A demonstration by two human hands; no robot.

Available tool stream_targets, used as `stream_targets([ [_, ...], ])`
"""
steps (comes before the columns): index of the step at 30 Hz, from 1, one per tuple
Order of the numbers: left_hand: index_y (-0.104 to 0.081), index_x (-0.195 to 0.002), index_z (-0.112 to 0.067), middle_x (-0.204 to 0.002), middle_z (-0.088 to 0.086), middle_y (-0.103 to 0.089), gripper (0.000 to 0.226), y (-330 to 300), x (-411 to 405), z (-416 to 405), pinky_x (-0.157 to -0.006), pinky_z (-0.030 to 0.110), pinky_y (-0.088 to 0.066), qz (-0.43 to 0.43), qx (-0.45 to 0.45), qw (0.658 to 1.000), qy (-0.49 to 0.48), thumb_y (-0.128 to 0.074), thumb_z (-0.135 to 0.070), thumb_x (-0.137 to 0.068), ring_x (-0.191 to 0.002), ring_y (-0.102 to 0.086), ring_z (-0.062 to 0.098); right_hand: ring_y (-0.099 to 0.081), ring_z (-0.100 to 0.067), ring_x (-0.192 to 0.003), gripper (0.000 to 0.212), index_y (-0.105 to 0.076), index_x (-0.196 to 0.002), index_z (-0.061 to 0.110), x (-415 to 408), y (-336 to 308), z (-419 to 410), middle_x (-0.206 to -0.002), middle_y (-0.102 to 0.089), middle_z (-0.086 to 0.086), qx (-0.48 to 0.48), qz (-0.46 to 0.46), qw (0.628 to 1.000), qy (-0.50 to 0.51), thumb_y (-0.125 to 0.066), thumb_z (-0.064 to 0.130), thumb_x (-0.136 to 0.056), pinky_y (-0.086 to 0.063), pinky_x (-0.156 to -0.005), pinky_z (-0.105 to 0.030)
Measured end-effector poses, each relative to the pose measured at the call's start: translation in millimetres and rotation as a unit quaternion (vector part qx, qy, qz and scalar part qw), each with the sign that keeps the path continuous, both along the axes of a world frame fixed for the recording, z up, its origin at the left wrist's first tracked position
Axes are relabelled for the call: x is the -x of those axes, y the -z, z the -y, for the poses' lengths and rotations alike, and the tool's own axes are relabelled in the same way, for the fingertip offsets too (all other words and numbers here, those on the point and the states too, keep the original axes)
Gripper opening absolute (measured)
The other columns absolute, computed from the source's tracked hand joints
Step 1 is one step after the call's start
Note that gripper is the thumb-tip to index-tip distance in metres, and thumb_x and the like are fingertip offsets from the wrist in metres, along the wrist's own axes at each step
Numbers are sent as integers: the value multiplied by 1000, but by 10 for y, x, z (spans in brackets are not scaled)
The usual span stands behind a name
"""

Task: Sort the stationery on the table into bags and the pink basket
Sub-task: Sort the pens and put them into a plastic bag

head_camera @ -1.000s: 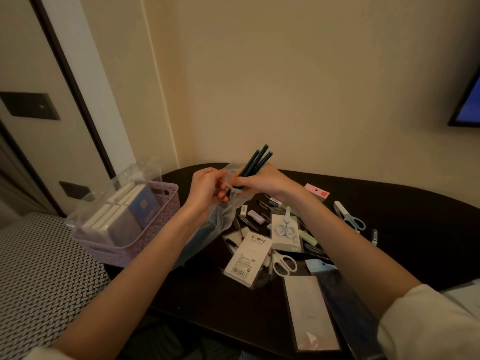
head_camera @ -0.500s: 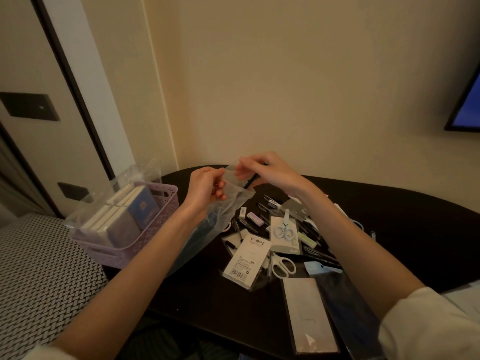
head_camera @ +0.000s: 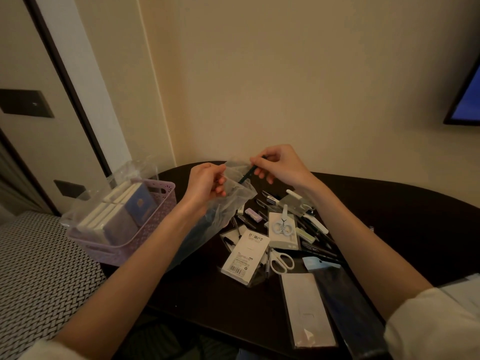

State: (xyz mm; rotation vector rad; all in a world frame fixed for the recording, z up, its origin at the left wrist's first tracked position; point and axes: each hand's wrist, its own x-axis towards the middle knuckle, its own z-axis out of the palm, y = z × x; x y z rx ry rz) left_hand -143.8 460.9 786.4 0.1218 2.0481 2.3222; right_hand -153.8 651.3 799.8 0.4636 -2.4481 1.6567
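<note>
The left hand (head_camera: 205,184) is still pinching the edge of the clear bag (head_camera: 228,203) above the far part of the dark worktop (head_camera: 197,294), and the right hand (head_camera: 279,165) is pinching the top of the dark pencils (head_camera: 245,175). A second ago the pencils were standing high above the hands, and now they are lying almost fully inside the bag. The pink basket (head_camera: 145,229) is staying at the left edge with notebooks (head_camera: 114,216) inside it, and the scissors (head_camera: 281,261) are lying unmoved near the middle.
</note>
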Motion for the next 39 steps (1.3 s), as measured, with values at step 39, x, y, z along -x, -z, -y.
stream_targets([
  [39,-57,-83,-7,-58,0,-51,14,519,-191,-417,-46,21,-44,-39,83,996,-8,-53,-13,-96,-46,-45,9,-53,-13,-96,6,-69,-92,17,-753,1446,-977,-103,-56,1,-435,90,889,107,-64,19,-90,-47,-82,-27],
])
